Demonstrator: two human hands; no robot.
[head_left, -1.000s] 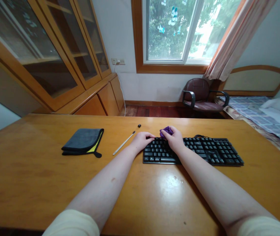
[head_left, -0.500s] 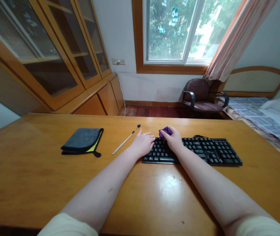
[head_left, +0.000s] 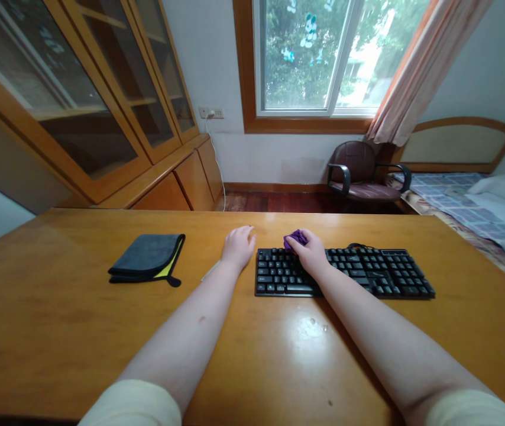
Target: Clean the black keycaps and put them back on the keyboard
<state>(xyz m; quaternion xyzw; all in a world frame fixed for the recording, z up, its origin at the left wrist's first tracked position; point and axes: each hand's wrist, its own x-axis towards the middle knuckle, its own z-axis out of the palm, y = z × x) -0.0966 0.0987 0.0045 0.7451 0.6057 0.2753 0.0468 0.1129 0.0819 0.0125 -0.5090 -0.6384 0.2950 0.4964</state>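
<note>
My left hand [head_left: 238, 245] is over the desk just left of the keyboard. Its fingers stretch forward, thumb apart from them, and the fingertips cover the spot of a small black piece like a keycap, of which barely a dark speck shows. Bunched in my right hand [head_left: 313, 251] is a purple crumpled cloth [head_left: 295, 238], held over the back edge of the black keyboard [head_left: 359, 273]. A thin pale stick [head_left: 210, 271] lies mostly hidden under my left hand and forearm. Farther left rests a folded grey cloth [head_left: 148, 255] with black edging and a yellow underside.
All of this lies on a wooden desk [head_left: 70, 331]. Beyond its far edge are a maroon armchair [head_left: 354, 165], a bed [head_left: 465, 195] and a window [head_left: 306, 59] with a pink curtain. A glass-fronted cabinet [head_left: 146, 142] stands at the left.
My left hand has left the keyboard's left end and moved left to the small black piece, covering it and most of the stick. My right hand keeps the purple cloth in nearly the same place.
</note>
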